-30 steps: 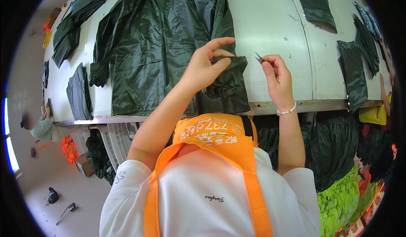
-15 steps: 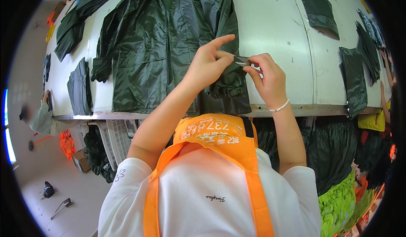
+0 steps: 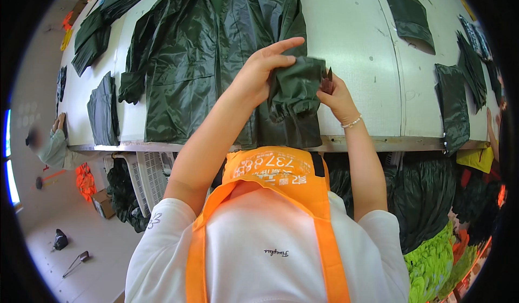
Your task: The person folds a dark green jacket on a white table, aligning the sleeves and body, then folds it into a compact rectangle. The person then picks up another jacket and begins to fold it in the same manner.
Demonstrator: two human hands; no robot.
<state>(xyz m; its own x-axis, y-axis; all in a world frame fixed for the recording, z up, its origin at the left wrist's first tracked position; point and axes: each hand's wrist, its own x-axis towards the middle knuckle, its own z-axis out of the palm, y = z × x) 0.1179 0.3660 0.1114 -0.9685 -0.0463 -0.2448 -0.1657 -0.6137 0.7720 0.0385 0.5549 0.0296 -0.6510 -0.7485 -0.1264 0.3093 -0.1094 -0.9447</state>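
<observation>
A shiny dark green jacket [image 3: 181, 97] lies spread on the table in front of me. Its right-hand sleeve end [image 3: 297, 84], with a gathered cuff, is lifted off the table. My left hand [image 3: 257, 76] pinches this sleeve under the thumb, while the index finger stretches out above it. Close beside the sleeve's right edge, my right hand [image 3: 340, 100] is closed around small thread snips [image 3: 328, 80]. A dark pointed tip of the snips shows upward; the rest is mostly hidden by the fingers.
Folded dark garments [image 3: 102, 113] lie on the pale table [image 3: 357, 59] to the left, with another folded garment [image 3: 453, 100] at the right. A person [image 3: 51, 146] is at the far left edge. Beneath the table edge are a white crate [image 3: 148, 176] and hanging dark garments [image 3: 421, 200].
The sleeve end has been raised and turned up, its cuff facing me. My right hand has drawn slightly down with the snips, and the left hand has shifted slightly left.
</observation>
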